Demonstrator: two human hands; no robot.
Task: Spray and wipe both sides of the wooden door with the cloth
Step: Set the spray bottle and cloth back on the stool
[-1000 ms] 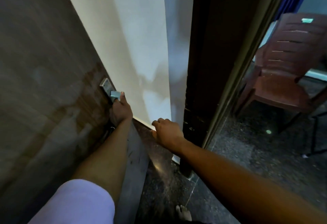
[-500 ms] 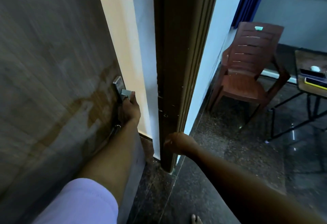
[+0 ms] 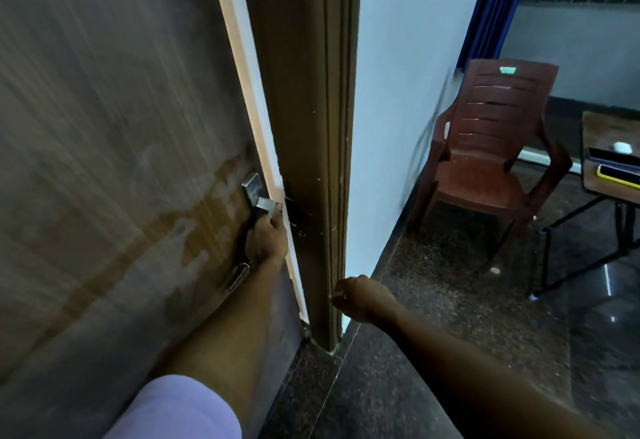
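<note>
The wooden door [image 3: 104,147] fills the left of the view, its face streaked with damp patches. My left hand [image 3: 268,236] grips the metal door handle [image 3: 258,198] near the door's edge. The door stands almost against the dark brown door frame [image 3: 308,127], with a thin gap between them. My right hand [image 3: 362,298] hangs low beside the frame's base, fingers curled in, with nothing visible in it. No cloth or spray bottle is in view.
A brown plastic chair [image 3: 485,161] stands against the pale wall [image 3: 398,92] to the right. A table [image 3: 609,179] with dark items on it sits at the far right on thin black legs. Dark speckled floor [image 3: 433,352] lies below.
The door has swung toward the frame, narrowing the gap. My right hand has left the door's edge and dropped beside the frame. The view has turned right toward the chair and table.
</note>
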